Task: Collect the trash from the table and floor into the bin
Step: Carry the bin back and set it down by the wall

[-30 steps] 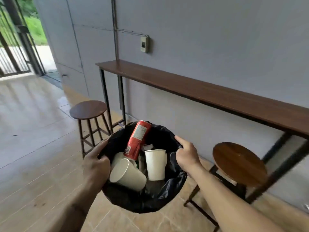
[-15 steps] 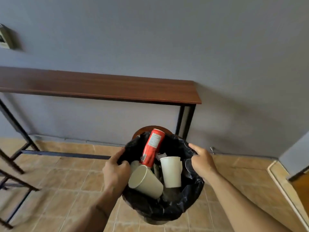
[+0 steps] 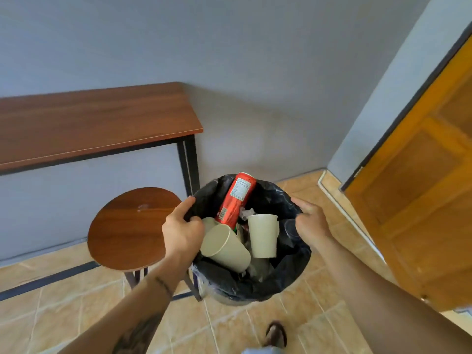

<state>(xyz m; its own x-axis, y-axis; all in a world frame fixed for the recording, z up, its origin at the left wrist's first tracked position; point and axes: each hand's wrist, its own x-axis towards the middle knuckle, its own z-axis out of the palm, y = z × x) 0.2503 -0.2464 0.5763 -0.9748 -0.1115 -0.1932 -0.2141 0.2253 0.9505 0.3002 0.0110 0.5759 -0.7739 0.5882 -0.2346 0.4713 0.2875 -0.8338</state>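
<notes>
Carried rightward since the earlier frames, the bin (image 3: pixel 251 284) now hangs past the table (image 3: pixel 97 123) end, near the door (image 3: pixel 421 195).

Bin contents: red can (image 3: pixel 236 200), two paper cups (image 3: pixel 226 247), all inside the black liner. The left hand (image 3: pixel 182 229) and right hand (image 3: pixel 310 221) are each closed on the liner rim at opposite sides, bin held above the tiled floor beside the stool (image 3: pixel 132 226). Collection appears complete; the next move, by judgement, is lowering the bin level onto the floor.
</notes>
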